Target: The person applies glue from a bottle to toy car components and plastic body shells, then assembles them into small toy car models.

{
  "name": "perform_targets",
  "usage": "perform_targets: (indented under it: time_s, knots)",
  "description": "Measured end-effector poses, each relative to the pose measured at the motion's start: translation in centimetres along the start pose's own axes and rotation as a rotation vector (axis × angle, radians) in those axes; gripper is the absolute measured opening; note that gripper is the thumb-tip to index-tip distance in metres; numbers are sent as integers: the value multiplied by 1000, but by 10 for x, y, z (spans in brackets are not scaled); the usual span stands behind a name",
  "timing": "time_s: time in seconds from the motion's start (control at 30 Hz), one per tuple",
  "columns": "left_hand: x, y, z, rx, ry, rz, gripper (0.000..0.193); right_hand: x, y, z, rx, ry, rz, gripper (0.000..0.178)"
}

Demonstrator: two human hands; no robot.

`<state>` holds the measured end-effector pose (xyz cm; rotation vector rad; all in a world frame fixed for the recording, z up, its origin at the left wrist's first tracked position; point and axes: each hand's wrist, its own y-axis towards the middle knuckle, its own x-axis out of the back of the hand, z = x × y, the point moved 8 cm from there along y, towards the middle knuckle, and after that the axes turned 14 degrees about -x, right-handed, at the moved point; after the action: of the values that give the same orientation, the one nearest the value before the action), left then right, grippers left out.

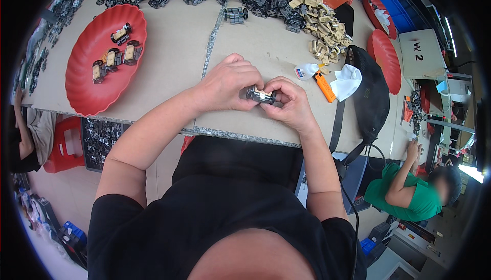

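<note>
The toy car (262,96) is held above the tabletop (174,50), to the right of the big red tray (84,42) and beyond its right rim. The left hand (230,83) has its fingers closed around the car's left end; the right hand (292,107) pinches the right end, fingers parted only by the car's thickness. To do this well, I'd keep the tan block (267,94) level on the black frame, press evenly from both ends and spare the wheels. The car's long axis appears to run left to right, its right end slightly nearer the person; I cannot tell which end is front.
</note>
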<state>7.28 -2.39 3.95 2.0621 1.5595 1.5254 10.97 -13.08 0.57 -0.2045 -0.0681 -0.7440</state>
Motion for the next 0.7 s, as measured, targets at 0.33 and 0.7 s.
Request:
perform_targets:
  time_s: [0.33, 0.7]
  knots:
    - [0, -2, -4, -55, -8, 15, 23, -3, 0, 2, -9, -88, 24, 24]
    - [-6, -5, 5, 4, -188, -20, 22, -2, -3, 10, 42, -183, 12, 27]
